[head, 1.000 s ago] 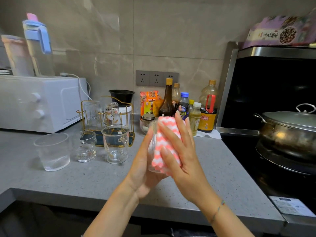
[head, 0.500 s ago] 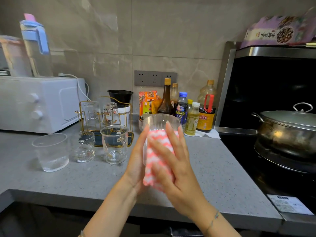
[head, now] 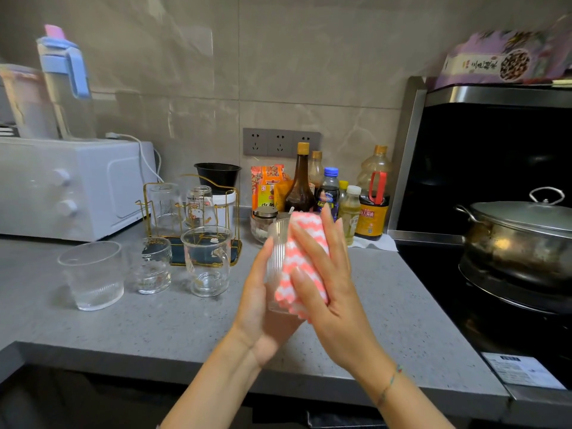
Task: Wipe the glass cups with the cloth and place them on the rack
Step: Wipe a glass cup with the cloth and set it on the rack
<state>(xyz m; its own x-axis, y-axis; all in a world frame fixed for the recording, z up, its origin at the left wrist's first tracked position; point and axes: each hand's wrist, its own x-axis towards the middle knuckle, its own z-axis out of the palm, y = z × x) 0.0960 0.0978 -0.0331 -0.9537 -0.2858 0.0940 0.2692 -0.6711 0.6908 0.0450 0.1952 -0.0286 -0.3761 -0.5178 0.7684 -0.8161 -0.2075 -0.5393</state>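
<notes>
A ribbed glass cup is held upright above the counter's front, gripped from the left and below by my left hand. My right hand presses a pink-and-white zigzag cloth flat against the cup's right side, fingers straight and pointing up. Three more glass cups stand on the counter to the left: a wide tumbler, a small patterned glass and a handled mug. Behind them the gold wire rack holds two upturned glasses.
A white oven stands at the back left with pitchers on top. Sauce bottles, snack packs and a small jar line the wall. To the right, a black stove carries a lidded steel pot. The grey counter drops off at its front edge.
My right hand slid the cloth down the cup and then back up to its rim. My left hand kept hold of the cup throughout. The cups on the counter stayed put.
</notes>
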